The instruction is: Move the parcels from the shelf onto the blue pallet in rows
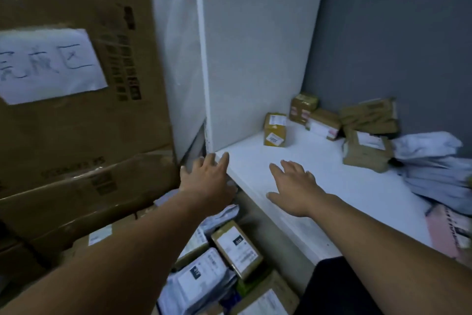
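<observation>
Dim light, grey back wall (383,46), white side panel (255,46), white shelf (344,187), stacked brown cartons (76,135) at left, handwritten paper sign (48,64)

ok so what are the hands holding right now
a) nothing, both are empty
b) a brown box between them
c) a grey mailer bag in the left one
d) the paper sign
a: the left hand and right hand both show spread, empty fingers at the front of the white shelf, short of the brown parcels at its back.

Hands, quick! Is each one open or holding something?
Left hand: open, holding nothing.
Right hand: open over the white shelf, holding nothing.
</observation>
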